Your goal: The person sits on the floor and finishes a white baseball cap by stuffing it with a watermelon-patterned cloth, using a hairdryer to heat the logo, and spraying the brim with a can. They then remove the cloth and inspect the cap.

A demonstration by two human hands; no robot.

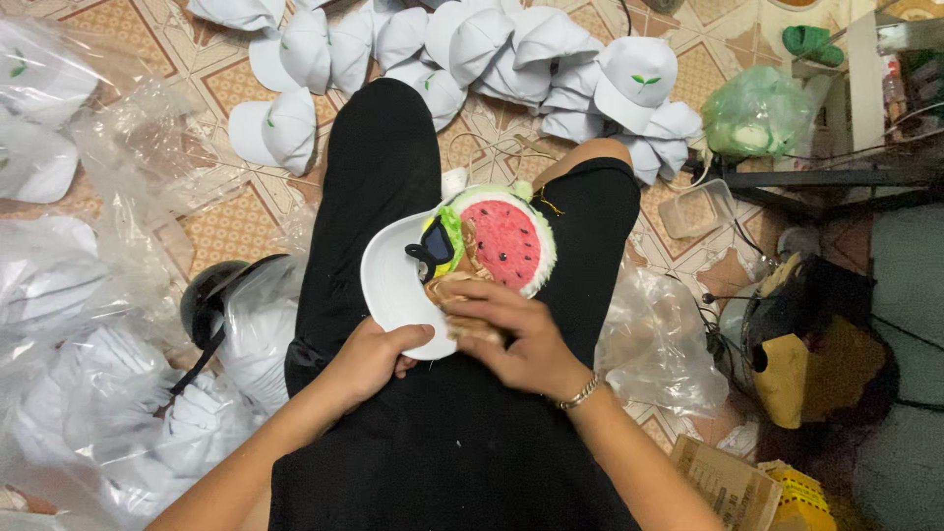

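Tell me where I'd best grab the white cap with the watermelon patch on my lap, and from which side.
Probably the brim of the white cap, from the near left edge, where the left hand pinches it. The brim is flat, bare and juts out sideways. The crown is covered by the watermelon patch and the right hand.

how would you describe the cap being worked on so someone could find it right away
Start at the person's black-clad lap in the middle. The white cap lies there, left hand gripping its brim, right hand pressing on top. Unlike the plain white caps piled beyond, it carries a plush watermelon slice.
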